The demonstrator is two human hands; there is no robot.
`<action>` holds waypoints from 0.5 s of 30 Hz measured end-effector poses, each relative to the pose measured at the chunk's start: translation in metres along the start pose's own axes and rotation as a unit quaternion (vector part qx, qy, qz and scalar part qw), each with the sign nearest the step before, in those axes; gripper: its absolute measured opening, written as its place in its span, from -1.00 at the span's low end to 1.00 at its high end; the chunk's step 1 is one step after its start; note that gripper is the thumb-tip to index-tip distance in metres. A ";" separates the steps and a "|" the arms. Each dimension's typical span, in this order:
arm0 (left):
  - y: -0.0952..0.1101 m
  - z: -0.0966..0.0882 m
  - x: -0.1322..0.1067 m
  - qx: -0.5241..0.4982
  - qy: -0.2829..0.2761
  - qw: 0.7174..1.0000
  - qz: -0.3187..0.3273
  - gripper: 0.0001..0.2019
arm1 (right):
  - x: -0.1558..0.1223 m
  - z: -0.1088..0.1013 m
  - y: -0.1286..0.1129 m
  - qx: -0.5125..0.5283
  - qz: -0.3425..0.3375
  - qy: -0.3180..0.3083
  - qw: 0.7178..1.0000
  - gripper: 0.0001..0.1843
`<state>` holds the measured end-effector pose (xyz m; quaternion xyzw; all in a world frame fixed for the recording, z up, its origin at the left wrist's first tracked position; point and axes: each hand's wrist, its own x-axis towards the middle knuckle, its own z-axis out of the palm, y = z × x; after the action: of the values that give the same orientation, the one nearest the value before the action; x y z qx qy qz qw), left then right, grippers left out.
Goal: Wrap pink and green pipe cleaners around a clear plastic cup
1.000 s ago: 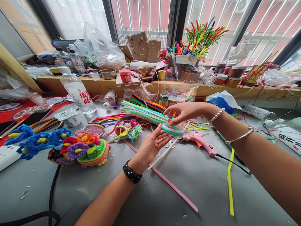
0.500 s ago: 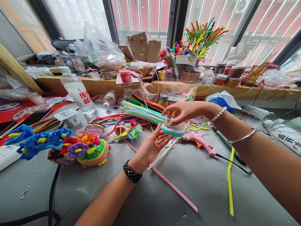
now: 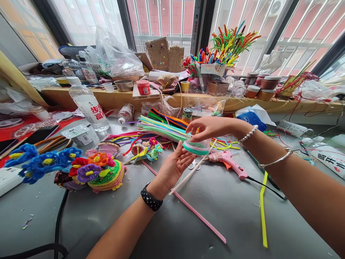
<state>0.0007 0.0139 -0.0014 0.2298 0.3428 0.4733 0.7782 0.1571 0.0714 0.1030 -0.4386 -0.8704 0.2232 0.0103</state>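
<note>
1. Since the earlier frame: the clear cup (image 3: 198, 150) has shifted slightly to the left, along with the left hand's thumb. The layout of the table and ledge is unchanged.
2. Room: barred windows (image 3: 161, 19) span the back, above a cluttered wooden ledge (image 3: 107, 99).
3. Surface: a grey table (image 3: 242, 223), with small scraps scattered over it.
4. On the table, larger items: a bundle of fuzzy stems (image 3: 159, 128) behind the hands; fuzzy flowers (image 3: 48, 160) at the left; an upright bottle (image 3: 88, 108) behind them; a pink glue gun (image 3: 229, 162) right of the cup.
5. Smaller items: a yellow strip (image 3: 263, 212), a pink strip (image 3: 201, 215), and scissors (image 3: 196, 165) below the cup.
6. Cup position: raised between both hands, green-banded rim downward, slightly tilted.
7. Right hand (image 3: 212, 127): arched from above, wrist bent, thumb and fingers closed around the cup's upper part.
8. Left hand (image 3: 172, 169): palm up, fingers extended beneath the rim, thumb apart beside its edge; whether it pinches the rim cannot be told.
</note>
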 end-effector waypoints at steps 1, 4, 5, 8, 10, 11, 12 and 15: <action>0.000 0.001 -0.001 0.004 0.000 1.000 0.011 -0.76 | -0.001 0.001 0.000 0.005 0.012 0.021 1.000 -0.48; 0.000 0.001 -0.002 0.022 0.000 0.998 0.060 -0.75 | -0.006 0.007 0.003 0.031 0.049 0.097 0.994 -0.51; 0.000 0.001 -0.002 0.028 0.001 0.996 0.079 -0.77 | -0.007 0.010 0.004 0.044 0.060 0.121 0.990 -0.51; -0.002 0.001 -0.004 0.049 0.009 0.989 0.139 -0.63 | -0.010 0.023 0.007 0.089 0.089 0.178 0.976 -0.50; -0.002 0.002 -0.007 0.087 0.004 0.979 0.185 -0.47 | -0.011 0.032 0.007 0.123 0.100 0.196 0.968 -0.50; -0.002 0.003 -0.008 0.101 -0.002 0.975 0.199 -0.46 | -0.012 0.037 0.006 0.139 0.102 0.197 0.965 -0.51; -0.002 0.004 -0.009 0.106 -0.011 0.976 0.192 -0.45 | -0.012 0.041 0.005 0.154 0.100 0.194 0.963 -0.53; 0.000 0.006 -0.012 0.110 -0.029 0.977 0.179 -0.45 | -0.013 0.050 0.003 0.183 0.101 0.192 0.959 -0.54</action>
<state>0.0014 0.0025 0.0063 0.3854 0.3239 0.5571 0.6604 0.1564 0.0441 0.0591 -0.5494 -0.7477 0.2900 0.2345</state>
